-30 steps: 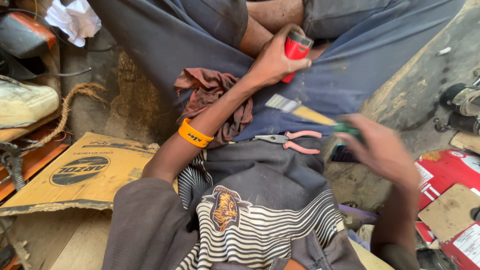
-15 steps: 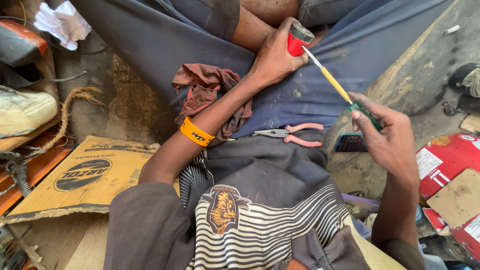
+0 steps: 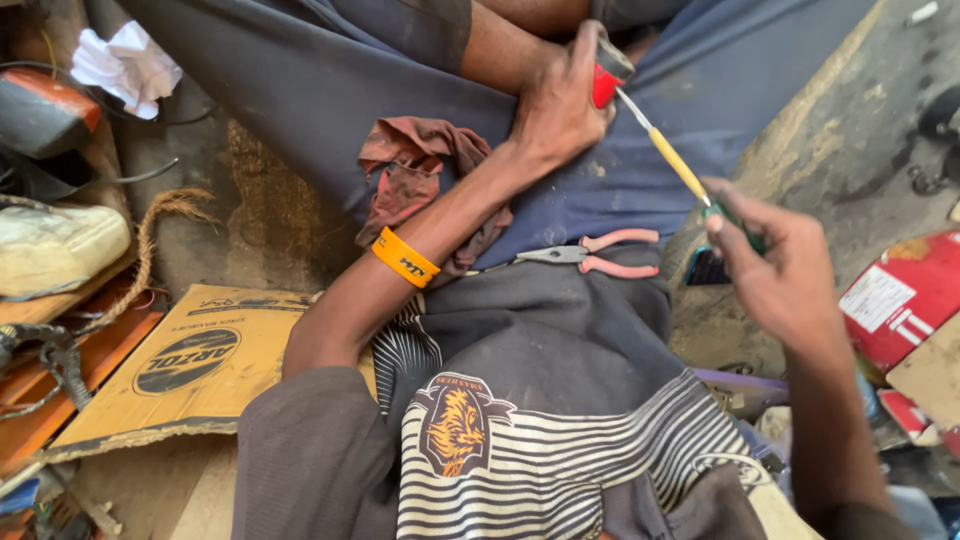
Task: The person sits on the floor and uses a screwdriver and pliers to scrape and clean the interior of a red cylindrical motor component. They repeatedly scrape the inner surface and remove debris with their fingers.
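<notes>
My left hand [image 3: 558, 105], with an orange wristband [image 3: 403, 257] on that arm, is stretched forward and closed around a small red part [image 3: 603, 86] over dark blue cloth. My right hand [image 3: 775, 268] grips the green handle of a screwdriver [image 3: 676, 166] with a yellow shank. Its metal tip touches the red part beside my left fingers. Pink-handled pliers [image 3: 600, 256] lie on my lap between the two arms.
A reddish-brown rag [image 3: 415, 175] lies under my left forearm. Flat cardboard [image 3: 190, 365] and a frayed rope [image 3: 150, 225] are at the left, crumpled white paper [image 3: 125, 65] at top left. A red and white box [image 3: 900, 300] sits at the right.
My right hand has lifted the screwdriver from near the pliers and set its tip against the red part. My left hand has held the red part and shifted slightly up.
</notes>
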